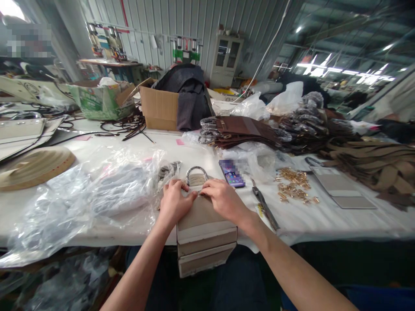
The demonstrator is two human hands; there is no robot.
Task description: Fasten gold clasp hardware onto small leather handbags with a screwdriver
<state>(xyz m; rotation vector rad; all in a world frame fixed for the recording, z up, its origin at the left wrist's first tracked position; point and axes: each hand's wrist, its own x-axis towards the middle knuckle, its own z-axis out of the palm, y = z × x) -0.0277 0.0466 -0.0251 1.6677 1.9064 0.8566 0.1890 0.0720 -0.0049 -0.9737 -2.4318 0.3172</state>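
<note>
A stack of beige bag panels (pixel 207 219) lies in front of me and hangs over the table's front edge. From the far end of the top panel stands a curved handle (pixel 197 169) wrapped in clear plastic. My left hand (pixel 177 199) pinches the panel's far edge just left of the handle's base. On the other side, my right hand (pixel 220 198) also closes its fingers on that edge, close to the left thumb. Any small part between the fingertips is hidden. A cutter-like tool with a dark handle (pixel 266 209) and a phone (pixel 232 173) lie right of my hands.
Gold metal fittings (pixel 293 185) lie loose at the right, beside a grey-beige panel (pixel 343 188). Clear plastic bags (pixel 119 185) spread across the left, near a rolled strip (pixel 39 166). Behind are a cardboard box (pixel 158 108) and stacked brown panels (pixel 243 131).
</note>
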